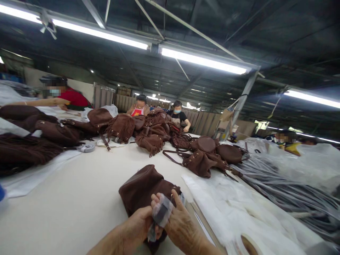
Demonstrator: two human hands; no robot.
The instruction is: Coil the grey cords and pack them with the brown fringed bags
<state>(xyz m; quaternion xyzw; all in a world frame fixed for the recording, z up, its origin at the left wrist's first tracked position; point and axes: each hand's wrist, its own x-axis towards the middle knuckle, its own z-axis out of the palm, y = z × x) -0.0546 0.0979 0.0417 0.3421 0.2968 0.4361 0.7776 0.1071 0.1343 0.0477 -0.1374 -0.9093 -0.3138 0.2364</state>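
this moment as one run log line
left hand, right hand: holding translucent plastic film | dark-brown leather-like bag: on flat white tabletop, partly hidden by hands | piled brown bags, some fringed: beyond

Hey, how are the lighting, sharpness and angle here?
Head view, top: tube lights glare white against a dark roof; head view, bottom: plastic wrap by the right hand looks hazy, detail unclear; head view, right: a leaning post suggests camera tilt.

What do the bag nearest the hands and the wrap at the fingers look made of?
Bag: probably suede or suede-like fabric, matte dark brown, with soft folds and little shine; real or imitation, I can't tell. Wrap: likely thin plastic film, cloudy, slightly glossy; something dark shows through.
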